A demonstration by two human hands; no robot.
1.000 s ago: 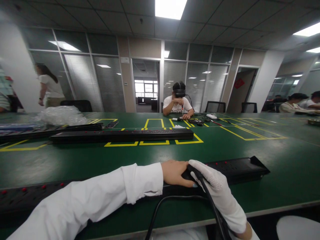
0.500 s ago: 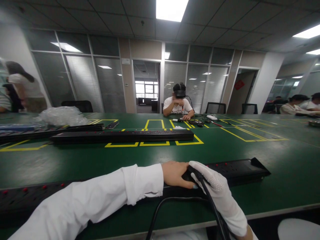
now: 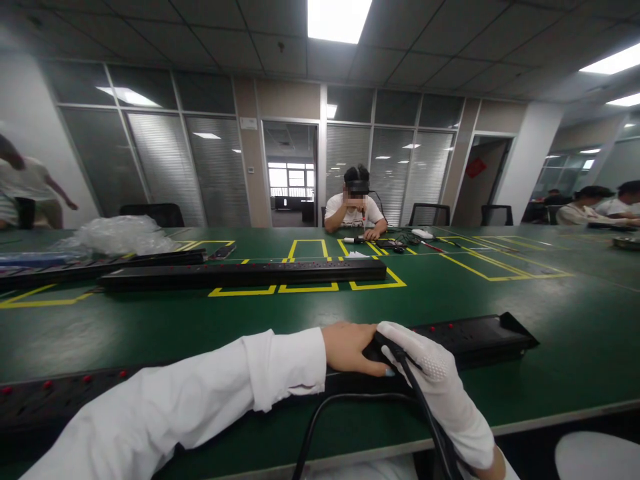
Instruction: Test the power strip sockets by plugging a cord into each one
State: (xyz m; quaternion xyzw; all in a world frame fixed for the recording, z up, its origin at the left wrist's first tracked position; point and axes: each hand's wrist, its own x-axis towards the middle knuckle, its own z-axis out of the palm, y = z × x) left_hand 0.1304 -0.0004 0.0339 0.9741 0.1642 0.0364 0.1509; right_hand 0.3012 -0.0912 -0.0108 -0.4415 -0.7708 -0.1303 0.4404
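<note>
A long black power strip [image 3: 470,337] with red round parts lies across the near side of the green table. My left hand [image 3: 350,348], bare with a white sleeve, rests on the strip's middle, its fingers closed around the strip or the plug there. My right hand [image 3: 425,363], in a white dotted glove, grips a black plug [image 3: 383,343] with a thick black cable [image 3: 425,407] at the strip's top. The two hands touch at the fingertips. The plug's front end is hidden between them.
Another black power strip [image 3: 245,272] lies farther back, inside yellow tape marks. Clear plastic wrap [image 3: 123,235] sits at the back left. A person [image 3: 356,207] sits across the green table [image 3: 280,313] near small devices and cables. The near table edge [image 3: 550,421] slopes up rightward.
The view has shifted slightly. At the far left a standing person has leaned and moved leftward, an arm now out. Both my hands keep their places on the plug and strip.
</note>
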